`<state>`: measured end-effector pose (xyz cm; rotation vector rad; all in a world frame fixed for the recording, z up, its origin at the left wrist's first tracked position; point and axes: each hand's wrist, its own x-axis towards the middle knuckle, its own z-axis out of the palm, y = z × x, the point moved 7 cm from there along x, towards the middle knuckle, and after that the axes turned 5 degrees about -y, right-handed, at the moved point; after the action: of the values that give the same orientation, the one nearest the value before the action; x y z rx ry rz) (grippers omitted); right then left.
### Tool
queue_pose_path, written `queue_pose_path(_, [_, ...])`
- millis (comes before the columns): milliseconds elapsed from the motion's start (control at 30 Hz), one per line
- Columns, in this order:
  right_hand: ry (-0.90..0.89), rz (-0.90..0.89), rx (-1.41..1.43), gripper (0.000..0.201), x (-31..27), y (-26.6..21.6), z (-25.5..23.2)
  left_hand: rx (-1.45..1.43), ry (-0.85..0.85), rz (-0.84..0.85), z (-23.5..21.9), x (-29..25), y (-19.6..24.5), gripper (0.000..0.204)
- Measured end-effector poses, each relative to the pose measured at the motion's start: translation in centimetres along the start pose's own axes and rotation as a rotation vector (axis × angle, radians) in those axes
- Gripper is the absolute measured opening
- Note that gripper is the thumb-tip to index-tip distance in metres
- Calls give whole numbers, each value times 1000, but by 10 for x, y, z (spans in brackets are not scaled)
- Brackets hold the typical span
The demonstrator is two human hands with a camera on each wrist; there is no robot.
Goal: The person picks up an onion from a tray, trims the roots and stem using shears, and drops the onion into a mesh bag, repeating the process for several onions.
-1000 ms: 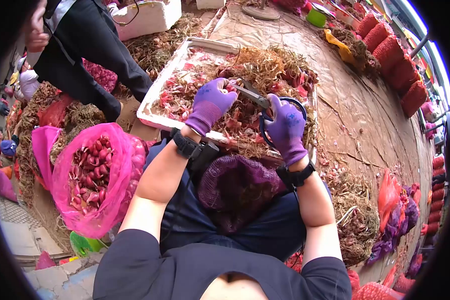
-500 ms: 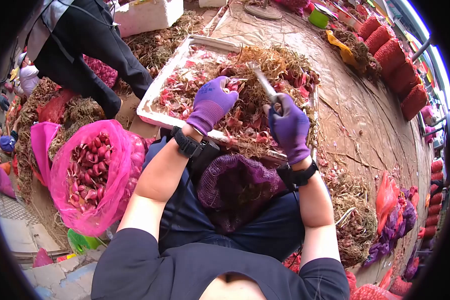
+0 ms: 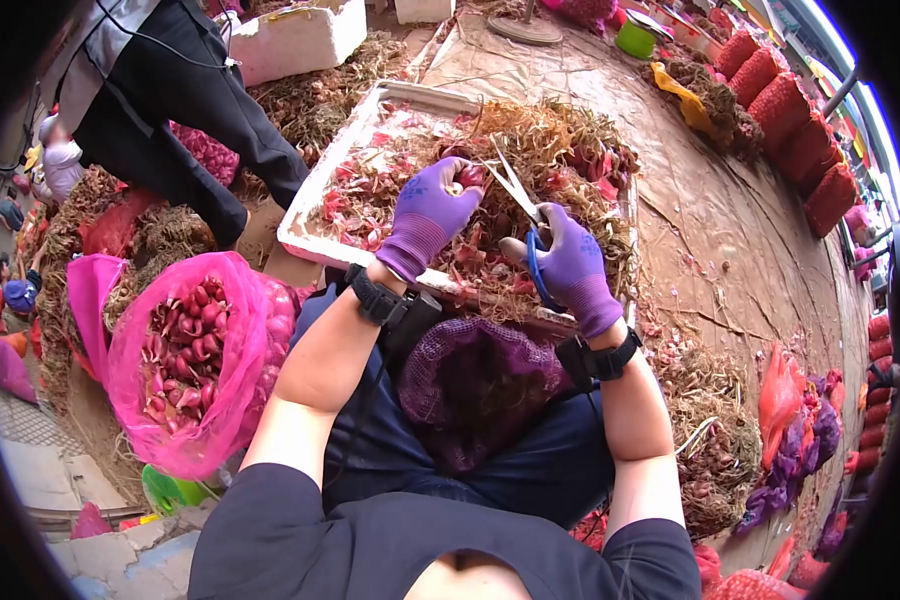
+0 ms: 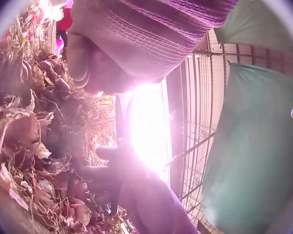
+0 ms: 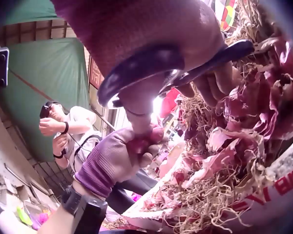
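My left hand [image 3: 430, 210], in a purple knit glove, grips a reddish shallot [image 3: 470, 175] over the foam box; the bulb [image 5: 156, 133] shows between its thumb and fingers in the right wrist view. Gloved the same way, my right hand [image 3: 575, 264] holds a pair of scissors [image 3: 515, 190]. Their blades are spread and point up and left, tips close to the shallot. A dark blue handle loop [image 5: 136, 70] passes round the right thumb. Below both hands, the white foam box [image 3: 308, 243] holds a heap of dry roots and papery skins [image 3: 535, 125].
A pink mesh bag [image 3: 235, 405] full of shallots stands at the left. Between my knees hangs a purple mesh bag [image 3: 425, 375]. Root piles [image 3: 710, 440] lie at the right. A person in dark trousers [image 3: 195, 95] stands beyond the box's left side. Red sacks [image 3: 780, 110] line the far right.
The scissors have swung up and away from the left hand, then back toward it, and their blades are now spread. A red shallot now shows plainly in the left hand's fingers.
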<state>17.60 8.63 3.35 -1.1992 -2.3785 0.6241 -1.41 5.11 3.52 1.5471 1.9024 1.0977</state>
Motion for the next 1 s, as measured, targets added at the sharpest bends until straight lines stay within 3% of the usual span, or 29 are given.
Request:
queue_pose_path(267, [-56, 126, 6, 50, -1, 0, -2, 22, 21, 155, 10, 1, 2, 38])
queue_pose_path(333, [18, 136, 455, 45, -2, 3, -2, -430, -208, -65, 26, 6, -16, 25])
queue_pose_path(367, [43, 74, 477, 45, -3, -3, -7, -431, -208, -65, 26, 9, -18, 25])
queue_pose_path(433, [79, 40, 566, 48, -2, -3, -4, -1210, -454, -278, 45, 7, -18, 24])
queue_pose_path(467, [116, 7, 657, 51, -2, -2, -3, -1207, -454, -281, 46, 7, -19, 24])
queue_pose_path(533, [79, 15, 664, 53, 0, 5, 5, -1569, -522, -240, 50, 8, -13, 36])
queue_pose_path(567, [42, 21, 666, 55, 0, 7, 7, -1617, -561, -209, 51, 9, -13, 44])
queue_pose_path(667, [23, 40, 530, 47, -1, 3, 3, -1706, -564, -251, 47, 4, -7, 43])
queue_pose_path(767, [88, 29, 615, 48, 0, 3, 0, -1727, -480, -353, 49, 4, -11, 45])
queue_pose_path(800, [94, 23, 613, 48, 1, 0, -3, -1707, -480, -260, 46, 4, -7, 38])
queue_pose_path(867, [20, 42, 779, 48, -1, -4, -2, -1493, -443, -270, 54, 9, -19, 24])
queue_pose_path(900, [74, 37, 763, 50, -1, -6, -3, -1521, -495, -201, 53, 5, -15, 15])
queue_pose_path(1000, [14, 171, 668, 47, -6, -11, -5, -1403, -541, -77, 58, -2, -5, 15])
